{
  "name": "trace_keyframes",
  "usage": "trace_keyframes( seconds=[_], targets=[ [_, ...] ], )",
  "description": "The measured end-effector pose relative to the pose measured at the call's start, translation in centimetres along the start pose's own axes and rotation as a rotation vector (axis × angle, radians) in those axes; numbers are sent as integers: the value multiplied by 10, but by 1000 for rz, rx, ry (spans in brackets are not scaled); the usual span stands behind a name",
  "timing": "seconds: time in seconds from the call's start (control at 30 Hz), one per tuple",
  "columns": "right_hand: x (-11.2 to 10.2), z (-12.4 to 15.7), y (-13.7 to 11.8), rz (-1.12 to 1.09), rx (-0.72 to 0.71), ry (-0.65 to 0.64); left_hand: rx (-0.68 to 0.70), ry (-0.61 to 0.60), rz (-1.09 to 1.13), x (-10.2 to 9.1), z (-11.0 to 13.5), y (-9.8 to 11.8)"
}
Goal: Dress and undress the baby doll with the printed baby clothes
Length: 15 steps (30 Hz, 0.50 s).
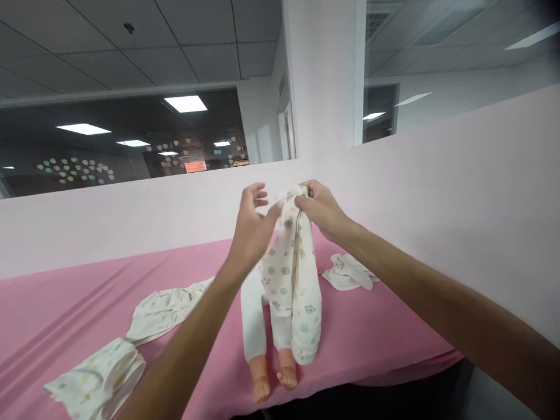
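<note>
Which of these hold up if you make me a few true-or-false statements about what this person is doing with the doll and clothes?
1. The right hand pinches the top of a printed baby garment that hangs above the table. True.
2. The tablecloth is blue. False: it is pink.
3. The baby doll lies on the table with bare feet. True.
4. The left hand grips a bottle. False: its fingers are spread beside the garment's top edge.
5. The doll is the only thing lying on the table. False: printed cloths lie to its left and a white garment to its right.
</note>
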State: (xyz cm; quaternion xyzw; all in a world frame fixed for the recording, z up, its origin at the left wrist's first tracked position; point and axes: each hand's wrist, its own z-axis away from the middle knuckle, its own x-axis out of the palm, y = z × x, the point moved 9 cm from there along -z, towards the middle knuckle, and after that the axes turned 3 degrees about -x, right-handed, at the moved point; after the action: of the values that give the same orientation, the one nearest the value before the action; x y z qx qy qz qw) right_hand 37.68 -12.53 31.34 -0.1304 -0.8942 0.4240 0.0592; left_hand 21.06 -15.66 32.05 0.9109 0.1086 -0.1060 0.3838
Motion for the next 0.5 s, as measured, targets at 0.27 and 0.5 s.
trace_keyframes(
  seconds=[0.27, 0.5],
  targets=[
    [-20, -3, -16, -165, -37, 119, -732, -97, 245, 49, 170, -140],
    [-21, 6, -25, -177, -72, 148, -964, -202, 1015, 99, 177, -140]
  ],
)
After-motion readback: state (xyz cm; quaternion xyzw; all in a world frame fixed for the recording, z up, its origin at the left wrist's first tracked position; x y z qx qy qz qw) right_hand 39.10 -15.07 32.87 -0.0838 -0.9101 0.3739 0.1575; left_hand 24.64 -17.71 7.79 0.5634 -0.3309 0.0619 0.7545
